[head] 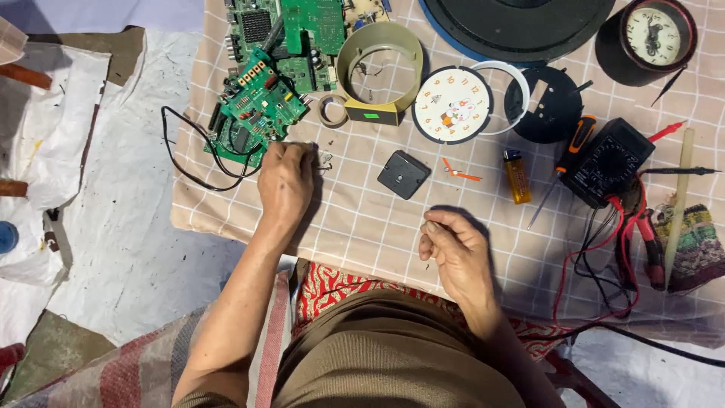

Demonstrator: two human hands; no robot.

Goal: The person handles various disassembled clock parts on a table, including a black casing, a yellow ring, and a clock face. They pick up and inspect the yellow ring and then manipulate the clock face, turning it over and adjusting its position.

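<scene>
The left hand (285, 181) lies knuckles-up on the checked cloth (362, 227), its fingers curled down at the lower edge of a green circuit board (260, 102). The fingertips meet a small bent wire piece (325, 159) just to the right of them, but whether they pinch it I cannot tell, since the palm hides the grip. The wire piece is too small to read its long axis; it looks to run roughly left to right, pointing away from the hand toward the black square clock movement (403, 174). The right hand (451, 249) rests nearer the body, well apart from the wire piece, its fingers loosely curled and thumb tucked in; it may hold something tiny, which I cannot make out. The left hand is far the nearer to both the board and the wire. The movement sits between the two hands, turned like a diamond, with two orange clock hands (461, 173) just to its right, the longer running left to right. Beyond these lie a yellow lighter (517, 175), upright in the frame, a white clock face (452, 104) and a black multimeter (606, 162).
</scene>
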